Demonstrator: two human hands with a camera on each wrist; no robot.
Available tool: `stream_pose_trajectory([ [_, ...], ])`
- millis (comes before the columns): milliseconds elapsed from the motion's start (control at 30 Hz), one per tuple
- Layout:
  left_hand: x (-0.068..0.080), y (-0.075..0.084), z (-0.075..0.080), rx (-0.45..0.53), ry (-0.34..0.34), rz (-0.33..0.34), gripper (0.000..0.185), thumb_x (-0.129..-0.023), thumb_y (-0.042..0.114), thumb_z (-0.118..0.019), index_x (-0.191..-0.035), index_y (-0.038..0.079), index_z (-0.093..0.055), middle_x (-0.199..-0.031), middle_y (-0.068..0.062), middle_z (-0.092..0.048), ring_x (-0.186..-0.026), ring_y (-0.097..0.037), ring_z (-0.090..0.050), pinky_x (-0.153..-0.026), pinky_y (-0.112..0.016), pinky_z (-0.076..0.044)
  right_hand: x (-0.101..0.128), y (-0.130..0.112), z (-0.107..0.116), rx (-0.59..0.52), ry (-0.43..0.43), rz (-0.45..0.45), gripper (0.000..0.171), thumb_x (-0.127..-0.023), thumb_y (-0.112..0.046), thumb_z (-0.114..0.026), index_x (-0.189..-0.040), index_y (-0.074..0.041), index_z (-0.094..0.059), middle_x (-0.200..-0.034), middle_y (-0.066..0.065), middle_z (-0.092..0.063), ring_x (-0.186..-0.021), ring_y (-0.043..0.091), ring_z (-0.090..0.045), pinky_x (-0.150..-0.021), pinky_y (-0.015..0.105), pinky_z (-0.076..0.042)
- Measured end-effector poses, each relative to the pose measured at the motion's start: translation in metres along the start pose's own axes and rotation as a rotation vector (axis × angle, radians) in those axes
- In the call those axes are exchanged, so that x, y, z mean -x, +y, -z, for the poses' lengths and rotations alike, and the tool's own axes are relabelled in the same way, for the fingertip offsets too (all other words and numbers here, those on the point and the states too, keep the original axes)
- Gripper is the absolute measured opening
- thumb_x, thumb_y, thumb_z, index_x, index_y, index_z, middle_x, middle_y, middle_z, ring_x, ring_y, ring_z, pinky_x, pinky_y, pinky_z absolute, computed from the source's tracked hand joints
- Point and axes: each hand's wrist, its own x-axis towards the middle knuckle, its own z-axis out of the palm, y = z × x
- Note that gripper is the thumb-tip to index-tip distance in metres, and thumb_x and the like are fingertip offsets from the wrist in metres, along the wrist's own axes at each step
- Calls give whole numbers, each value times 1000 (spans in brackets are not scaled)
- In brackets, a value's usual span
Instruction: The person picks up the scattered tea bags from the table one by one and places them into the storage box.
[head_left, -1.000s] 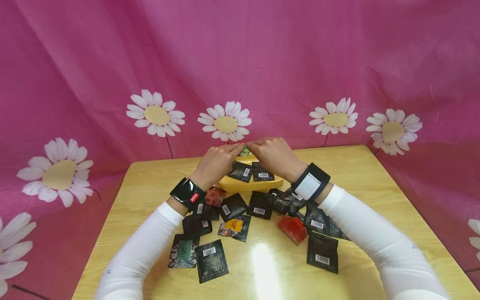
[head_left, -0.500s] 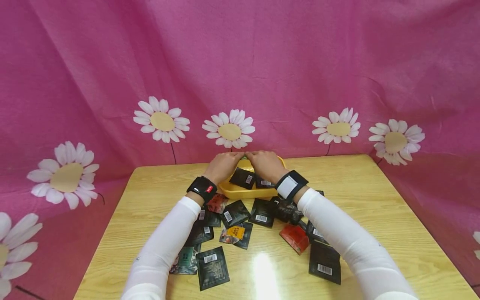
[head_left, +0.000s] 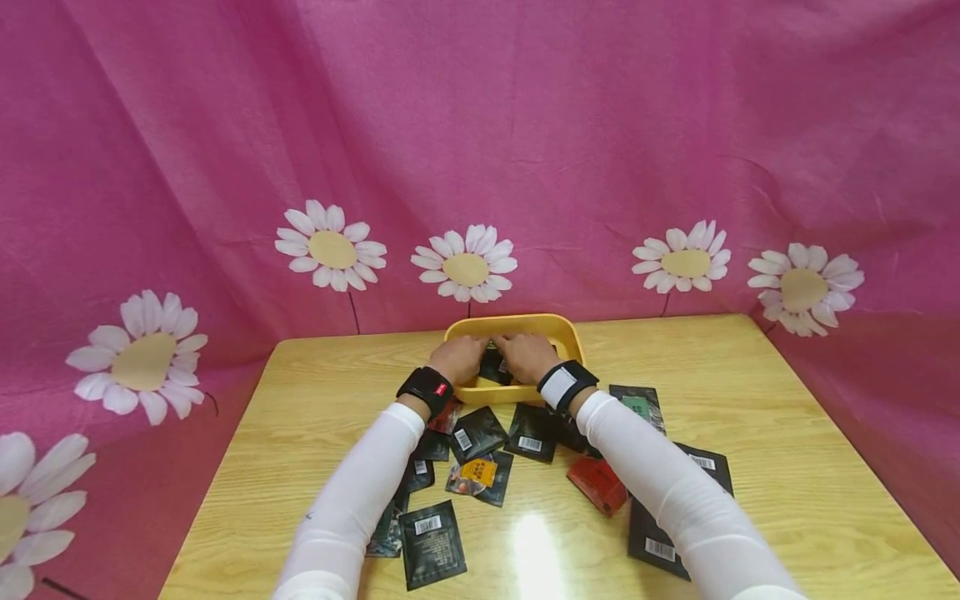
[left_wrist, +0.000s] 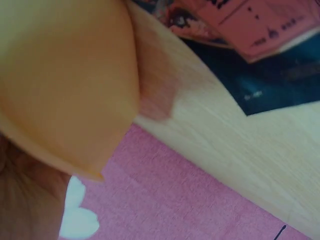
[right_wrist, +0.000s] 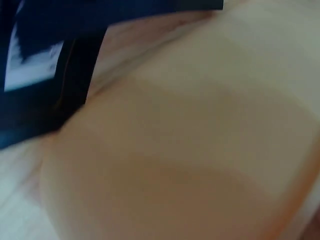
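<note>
Both hands are inside the yellow tray [head_left: 566,337] at the far middle of the counter [head_left: 787,467]. Left hand [head_left: 457,358] and right hand [head_left: 528,354] sit knuckles up, fingertips meeting at the tray's centre over a small packet [head_left: 491,345] with a green edge; only a sliver of it shows between the two sets of fingers. Fingers on both hands look curled down onto that packet, but the actual pinch is hidden under the knuckles, so I cannot tell how firmly either one holds it. A dark sachet [head_left: 491,367] lies in the tray just under and on the near side of the fingers, between the two wrists. Outside the tray, behind the wrists, loose dark sachets [head_left: 431,542] with barcode labels are scattered on the counter, plus a red packet [head_left: 600,483] beside the right forearm and an orange-labelled sachet [head_left: 476,473] between the forearms. Left wrist view: tray's outer wall [left_wrist: 65,85] fills the frame close up, counter edge and pink cloth [left_wrist: 175,200] beyond it. Right wrist view is blurred: tray wall [right_wrist: 190,165] and a dark sachet with barcode [right_wrist: 35,65] at the upper left.
</note>
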Motion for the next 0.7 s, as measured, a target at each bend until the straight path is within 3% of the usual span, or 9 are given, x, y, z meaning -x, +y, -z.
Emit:
stream_pose_trajectory([
  [133, -2, -1, -3, 15, -82, 31, 31, -98, 24, -57, -126, 10, -61, -113, -12, -71, -103, -28, -69, -87, -45, -56, -2, -2, -1, -79, -153, -70, 39, -99, -24, -55, -137, -18, -54, -130, 11, -64, -116, 34, -63, -103, 62, -40],
  [267, -5, -4, 1, 38, -121, 38, 51, -86, 29, -72, -132, 12, -57, -118, -9, -70, -106, -25, -67, -90, -44, -55, -4, -2, 2, -119, -257, -133, 55, -99, -36, -56, -150, -22, -41, -146, 9, -53, -130, 31, -54, -111, 68, -24],
  [367, -4, -4, 11, 38, -134, 38, 64, -83, 33, -75, -139, 15, -52, -124, -8, -68, -111, -24, -65, -92, -44, -54, -5, 0, 10, -127, -257, -140, 62, -95, -39, -61, -151, -21, -39, -150, 9, -49, -133, 32, -52, -112, 70, -21],
  [500, 5, -1, 31, -37, -156, 60, 83, -82, 47, -74, -151, 18, -38, -147, -6, -52, -135, -28, -49, -108, -48, -44, -4, 1, 29, -124, -244, -138, 73, -91, -43, -66, -153, -22, -35, -154, 10, -42, -138, 33, -46, -112, 70, -22],
  [633, 25, 3, 55, -99, -155, 95, 101, -79, 57, -73, -157, 17, -24, -162, -5, -30, -151, -32, -22, -118, -56, -26, 5, -7, 53, -133, -221, -117, 83, -87, -47, -69, -156, -24, -29, -160, 11, -31, -145, 35, -34, -115, 68, -19],
  [700, 39, 5, 66, -97, -126, 99, 105, -78, 58, -73, -158, 17, -20, -164, -6, -25, -152, -34, -19, -119, -58, -22, 14, -15, 65, -127, -195, -94, 89, -85, -49, -71, -157, -25, -26, -162, 11, -27, -147, 37, -30, -116, 67, -18],
])
